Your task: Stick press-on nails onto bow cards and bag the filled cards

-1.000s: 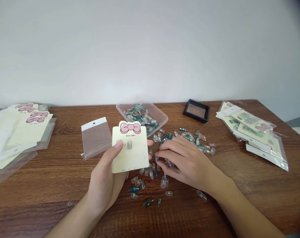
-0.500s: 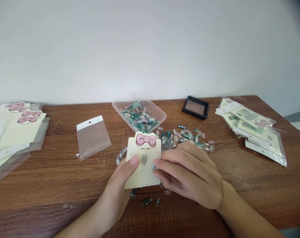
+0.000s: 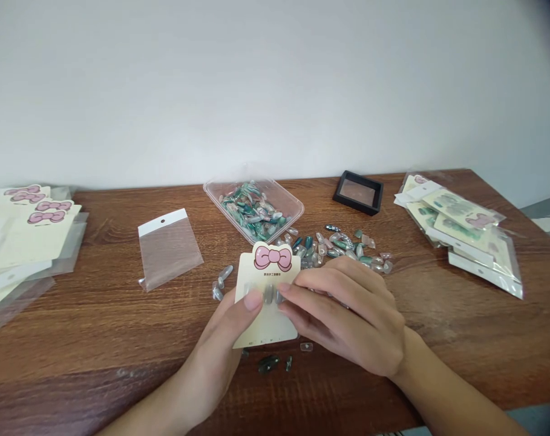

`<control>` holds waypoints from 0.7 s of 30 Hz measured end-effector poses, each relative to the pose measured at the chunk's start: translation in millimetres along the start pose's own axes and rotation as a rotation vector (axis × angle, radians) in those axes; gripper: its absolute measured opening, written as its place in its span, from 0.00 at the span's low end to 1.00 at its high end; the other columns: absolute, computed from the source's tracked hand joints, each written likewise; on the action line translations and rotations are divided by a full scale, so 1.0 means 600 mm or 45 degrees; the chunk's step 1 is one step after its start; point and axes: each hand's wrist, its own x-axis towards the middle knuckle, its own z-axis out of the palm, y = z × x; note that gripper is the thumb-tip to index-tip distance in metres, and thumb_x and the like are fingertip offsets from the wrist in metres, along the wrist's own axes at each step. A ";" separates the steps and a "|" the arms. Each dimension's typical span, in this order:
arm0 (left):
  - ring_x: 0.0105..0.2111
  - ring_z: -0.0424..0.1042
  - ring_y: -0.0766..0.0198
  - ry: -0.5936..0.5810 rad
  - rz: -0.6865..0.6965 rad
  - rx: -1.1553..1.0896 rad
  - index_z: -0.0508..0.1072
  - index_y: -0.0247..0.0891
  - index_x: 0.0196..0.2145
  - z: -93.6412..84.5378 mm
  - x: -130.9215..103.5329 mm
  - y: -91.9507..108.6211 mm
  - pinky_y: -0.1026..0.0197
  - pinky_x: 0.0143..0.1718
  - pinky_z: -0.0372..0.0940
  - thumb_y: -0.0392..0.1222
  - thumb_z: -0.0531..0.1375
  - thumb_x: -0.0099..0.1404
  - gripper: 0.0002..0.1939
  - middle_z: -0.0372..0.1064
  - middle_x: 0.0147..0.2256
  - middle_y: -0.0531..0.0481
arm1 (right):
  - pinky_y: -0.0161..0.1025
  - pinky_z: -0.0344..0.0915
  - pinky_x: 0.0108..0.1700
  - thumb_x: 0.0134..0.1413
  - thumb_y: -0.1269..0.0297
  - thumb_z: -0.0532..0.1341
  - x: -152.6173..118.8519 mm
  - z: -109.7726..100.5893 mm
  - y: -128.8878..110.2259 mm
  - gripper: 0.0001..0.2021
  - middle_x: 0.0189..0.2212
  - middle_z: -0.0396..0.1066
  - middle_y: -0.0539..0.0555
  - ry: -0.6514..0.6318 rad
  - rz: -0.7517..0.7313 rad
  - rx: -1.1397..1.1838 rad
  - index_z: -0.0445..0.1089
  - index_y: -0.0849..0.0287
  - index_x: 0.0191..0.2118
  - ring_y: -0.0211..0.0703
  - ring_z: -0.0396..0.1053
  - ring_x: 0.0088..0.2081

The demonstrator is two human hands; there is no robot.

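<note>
My left hand (image 3: 227, 330) grips a cream card (image 3: 268, 324) with a pink bow printed at its top, the thumb lying across the front. Beside that thumb a greyish press-on nail (image 3: 268, 295) sits on the card. Between thumb and fingertips, my right hand (image 3: 351, 312) pinches another grey press-on nail (image 3: 279, 297) against the card's face, just right of the first one. Part of the card's left side is covered by my left thumb. Loose nails (image 3: 269, 363) lie on the table just below the card.
A clear plastic tub (image 3: 290, 203) of green and clear nails stands behind, with a scattered pile (image 3: 342, 242) beside it. A black frame box (image 3: 359, 192) is at the back. An empty clear bag (image 3: 171, 251) and blank cards (image 3: 39, 236) lie left, filled packets (image 3: 465, 230) right.
My right hand has brought its nail from the card's right edge onto the card, next to the first nail. The card has shifted slightly right.
</note>
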 end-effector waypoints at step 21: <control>0.60 0.65 0.45 0.105 -0.037 0.072 0.73 0.42 0.57 0.006 0.005 0.006 0.47 0.59 0.60 0.45 0.57 0.70 0.19 0.72 0.57 0.45 | 0.38 0.68 0.37 0.56 0.73 0.66 -0.004 0.011 0.000 0.10 0.34 0.75 0.51 0.049 0.068 0.057 0.74 0.58 0.44 0.38 0.70 0.34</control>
